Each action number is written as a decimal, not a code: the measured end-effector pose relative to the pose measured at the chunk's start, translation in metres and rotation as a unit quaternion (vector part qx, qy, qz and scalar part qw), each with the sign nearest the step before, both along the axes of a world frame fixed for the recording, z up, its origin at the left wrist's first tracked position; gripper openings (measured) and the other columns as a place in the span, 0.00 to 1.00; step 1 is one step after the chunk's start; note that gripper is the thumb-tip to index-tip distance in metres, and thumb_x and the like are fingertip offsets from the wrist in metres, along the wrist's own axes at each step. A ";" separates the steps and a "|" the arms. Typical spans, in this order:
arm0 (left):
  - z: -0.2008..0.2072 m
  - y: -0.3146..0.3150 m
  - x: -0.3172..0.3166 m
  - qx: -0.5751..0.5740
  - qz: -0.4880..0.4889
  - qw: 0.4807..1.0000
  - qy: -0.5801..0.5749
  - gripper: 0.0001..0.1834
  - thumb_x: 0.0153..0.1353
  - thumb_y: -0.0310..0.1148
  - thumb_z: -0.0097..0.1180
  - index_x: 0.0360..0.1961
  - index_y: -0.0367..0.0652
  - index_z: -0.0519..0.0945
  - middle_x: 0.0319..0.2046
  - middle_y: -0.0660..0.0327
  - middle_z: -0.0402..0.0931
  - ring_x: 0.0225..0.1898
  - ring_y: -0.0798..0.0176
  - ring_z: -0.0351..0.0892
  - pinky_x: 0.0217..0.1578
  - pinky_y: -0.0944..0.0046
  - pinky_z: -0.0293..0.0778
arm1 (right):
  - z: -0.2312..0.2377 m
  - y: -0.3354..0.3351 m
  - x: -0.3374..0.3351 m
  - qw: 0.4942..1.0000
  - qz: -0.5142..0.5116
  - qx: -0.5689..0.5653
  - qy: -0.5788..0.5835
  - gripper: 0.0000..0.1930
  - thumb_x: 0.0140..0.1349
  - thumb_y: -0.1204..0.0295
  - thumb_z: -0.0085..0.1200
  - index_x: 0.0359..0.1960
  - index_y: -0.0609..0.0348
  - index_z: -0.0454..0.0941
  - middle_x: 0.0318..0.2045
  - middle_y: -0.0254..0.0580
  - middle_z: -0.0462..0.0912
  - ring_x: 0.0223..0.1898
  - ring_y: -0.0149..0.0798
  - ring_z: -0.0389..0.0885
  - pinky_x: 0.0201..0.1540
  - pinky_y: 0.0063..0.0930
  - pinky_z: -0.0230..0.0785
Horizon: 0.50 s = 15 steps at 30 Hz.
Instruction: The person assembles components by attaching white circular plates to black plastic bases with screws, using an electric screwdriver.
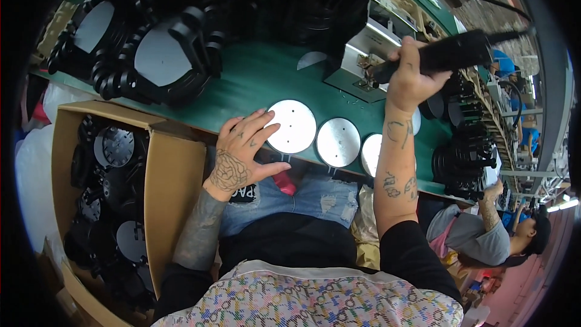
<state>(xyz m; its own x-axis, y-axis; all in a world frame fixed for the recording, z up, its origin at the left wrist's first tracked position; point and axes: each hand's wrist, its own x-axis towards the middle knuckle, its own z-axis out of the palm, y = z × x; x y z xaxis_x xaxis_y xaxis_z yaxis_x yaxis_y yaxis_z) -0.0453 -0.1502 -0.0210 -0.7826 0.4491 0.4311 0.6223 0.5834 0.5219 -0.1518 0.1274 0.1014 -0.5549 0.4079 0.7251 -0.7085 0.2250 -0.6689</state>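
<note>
My left hand point(241, 156) rests with fingers spread at the left edge of a white round disc point(293, 124), which has small dark holes. My right hand point(413, 79) is wrapped round a black corded electric screwdriver point(457, 54), lifted to the right over the bench. The screwdriver's front end is at a metal box, seemingly a screw dispenser point(357, 63); whether its tip touches is too small to tell. Beside the first disc lies a second silvery disc point(339, 143). A third disc point(370, 151) is partly covered by my right forearm.
The green bench point(242, 79) carries black round-based parts point(163, 54) at the left and black stacks point(308, 0) at the back. A cardboard box point(175, 175) of similar parts stands on my left. Another person point(478, 233) works at the right.
</note>
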 end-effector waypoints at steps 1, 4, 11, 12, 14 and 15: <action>-0.001 -0.002 0.001 0.003 -0.001 1.000 -0.001 0.41 0.44 0.57 0.76 0.58 0.49 0.80 0.65 0.60 0.74 0.69 0.55 0.70 0.66 0.49 0.59 | 0.000 -0.005 0.003 1.000 -0.005 -0.006 -0.003 0.21 0.60 0.86 0.61 0.50 0.61 0.63 0.25 0.41 0.82 0.22 0.31 0.80 0.28 0.23 0.74; -0.002 -0.009 0.001 0.000 0.004 1.000 0.008 0.39 0.48 0.56 0.73 0.60 0.50 0.77 0.65 0.61 0.74 0.68 0.57 0.70 0.65 0.50 0.60 | 0.002 -0.027 0.025 0.989 0.036 -0.123 -0.078 0.24 0.61 0.85 0.59 0.56 0.63 0.62 0.26 0.40 0.81 0.22 0.31 0.79 0.29 0.24 0.74; 0.001 -0.003 -0.002 0.017 0.000 1.000 0.015 0.38 0.48 0.57 0.73 0.57 0.50 0.78 0.64 0.62 0.74 0.67 0.57 0.71 0.64 0.50 0.63 | -0.040 -0.094 0.073 0.984 0.153 0.010 -0.086 0.28 0.61 0.86 0.51 0.62 0.55 0.59 0.28 0.41 0.78 0.21 0.36 0.75 0.30 0.36 0.73; 0.001 -0.003 -0.002 0.017 0.002 1.000 0.014 0.38 0.48 0.57 0.73 0.57 0.50 0.78 0.64 0.62 0.74 0.67 0.57 0.71 0.64 0.50 0.63 | -0.047 -0.101 0.077 0.977 0.180 -0.027 -0.111 0.28 0.61 0.86 0.52 0.61 0.55 0.59 0.26 0.41 0.77 0.21 0.35 0.74 0.30 0.36 0.73; -0.001 -0.005 0.000 0.020 0.004 1.000 0.010 0.39 0.47 0.57 0.73 0.57 0.50 0.78 0.64 0.62 0.74 0.67 0.57 0.71 0.64 0.50 0.63 | -0.055 -0.110 0.077 0.974 0.178 -0.016 -0.141 0.27 0.61 0.86 0.51 0.60 0.55 0.59 0.24 0.41 0.76 0.21 0.36 0.74 0.30 0.36 0.74; -0.003 -0.005 0.000 0.026 0.005 1.000 0.007 0.40 0.46 0.59 0.73 0.58 0.51 0.79 0.63 0.62 0.75 0.67 0.57 0.71 0.65 0.49 0.61 | -0.056 -0.113 0.077 0.973 0.177 -0.028 -0.147 0.27 0.61 0.87 0.51 0.60 0.56 0.58 0.23 0.41 0.75 0.20 0.36 0.74 0.31 0.35 0.74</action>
